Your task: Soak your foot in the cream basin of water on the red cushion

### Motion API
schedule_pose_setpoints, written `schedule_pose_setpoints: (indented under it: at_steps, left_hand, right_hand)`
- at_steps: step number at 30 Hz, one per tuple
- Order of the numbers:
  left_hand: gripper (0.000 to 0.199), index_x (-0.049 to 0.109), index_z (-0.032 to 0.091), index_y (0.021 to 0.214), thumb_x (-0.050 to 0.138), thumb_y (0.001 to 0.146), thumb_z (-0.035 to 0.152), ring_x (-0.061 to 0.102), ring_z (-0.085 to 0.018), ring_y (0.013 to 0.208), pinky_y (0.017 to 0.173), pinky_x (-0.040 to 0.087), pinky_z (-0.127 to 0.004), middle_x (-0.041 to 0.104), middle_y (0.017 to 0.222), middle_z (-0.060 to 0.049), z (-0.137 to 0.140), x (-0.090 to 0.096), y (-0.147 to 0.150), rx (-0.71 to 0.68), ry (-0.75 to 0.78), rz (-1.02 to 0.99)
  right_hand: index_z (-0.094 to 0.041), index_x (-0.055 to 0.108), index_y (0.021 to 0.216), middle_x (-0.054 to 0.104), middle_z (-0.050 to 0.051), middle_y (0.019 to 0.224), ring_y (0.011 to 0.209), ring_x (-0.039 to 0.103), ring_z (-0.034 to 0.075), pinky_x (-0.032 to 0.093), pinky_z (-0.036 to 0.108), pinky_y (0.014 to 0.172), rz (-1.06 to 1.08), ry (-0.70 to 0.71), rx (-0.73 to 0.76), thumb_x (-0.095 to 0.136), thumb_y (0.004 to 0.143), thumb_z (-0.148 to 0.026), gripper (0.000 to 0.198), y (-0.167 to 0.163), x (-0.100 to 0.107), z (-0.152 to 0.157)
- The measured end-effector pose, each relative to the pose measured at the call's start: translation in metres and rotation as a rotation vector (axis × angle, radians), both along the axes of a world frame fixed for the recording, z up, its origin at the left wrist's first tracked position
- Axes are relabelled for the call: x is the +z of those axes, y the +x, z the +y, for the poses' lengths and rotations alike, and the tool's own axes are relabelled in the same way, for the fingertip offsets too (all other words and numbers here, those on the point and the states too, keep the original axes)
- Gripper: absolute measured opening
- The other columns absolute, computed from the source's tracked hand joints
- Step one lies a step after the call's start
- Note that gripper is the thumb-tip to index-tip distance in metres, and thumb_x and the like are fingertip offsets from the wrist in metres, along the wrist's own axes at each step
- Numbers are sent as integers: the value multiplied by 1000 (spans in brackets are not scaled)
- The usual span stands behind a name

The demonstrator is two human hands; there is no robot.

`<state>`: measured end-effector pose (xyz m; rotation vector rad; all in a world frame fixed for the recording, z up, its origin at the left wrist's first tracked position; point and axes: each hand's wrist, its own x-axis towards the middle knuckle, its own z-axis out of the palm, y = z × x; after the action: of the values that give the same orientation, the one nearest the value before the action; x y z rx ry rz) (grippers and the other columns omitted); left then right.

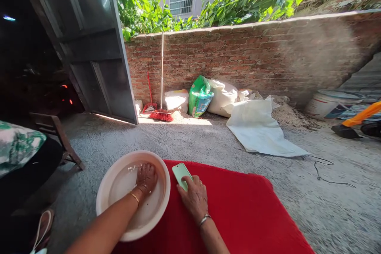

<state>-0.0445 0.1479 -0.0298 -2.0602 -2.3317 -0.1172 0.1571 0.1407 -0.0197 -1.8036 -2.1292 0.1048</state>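
My left hand (146, 177) reaches into a pale pink-white basin (102, 196) with what looks like shallow water in it. Its fingers are curled against the basin's inside; whatever they may hold is hidden. Small white bits float or lie around that hand. Beside the basin, my right hand (195, 196) grips the near part of a flat, light green phone (180, 171), thumb on top and fingers along its right side. The phone is low over a red cloth (238, 202), and I cannot tell if it touches it.
A seated person (20, 147) is at the left by a wooden chair (58, 135). Beyond are a metal door (98, 47), a broom (162, 115), a green sack (200, 97), a white sheet (258, 131) and a bucket (330, 105) along the brick wall (253, 55). An orange-clad limb (363, 114) shows right.
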Motion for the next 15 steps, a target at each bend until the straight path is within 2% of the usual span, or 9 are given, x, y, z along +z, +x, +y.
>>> schedule_pose_setpoints:
  at_steps: [2,5,10,13,15]
  left_hand:
    - [32,62,20,110,35,93,24,52,-27,112,97,35,-42,63,117,-11,0,0,-1,-2,-2,3]
    - [33,62,20,110,34,93,24,51,-26,112,99,34,-41,63,117,-10,0,0,-2,-10,-2,3]
    - [32,62,21,109,35,93,25,51,-26,111,97,35,-41,63,118,-10,0,0,-3,1,-10,-10]
    - [34,62,19,109,33,93,24,52,-26,113,99,35,-42,63,119,-11,0,3,-2,-9,-14,-10]
    - [37,62,16,112,30,94,22,52,-28,115,100,36,-43,63,121,-13,0,4,-2,-16,-17,-3]
  right_hand:
    - [-27,68,104,62,6,101,93,61,21,40,31,78,-23,-42,4,62,85,-33,20,-1,4,4]
    - [-27,68,107,63,7,103,96,62,22,41,32,79,-59,-96,-34,58,88,-35,23,18,13,12]
    - [-26,67,112,63,11,105,97,63,25,43,36,80,-109,-165,-261,50,92,-39,30,81,25,20]
    - [-26,67,113,63,12,104,95,64,27,44,37,77,-122,-162,-396,47,92,-41,32,117,30,12]
    - [-26,67,113,64,12,103,95,64,27,45,37,77,-126,-157,-429,47,92,-40,32,136,33,0]
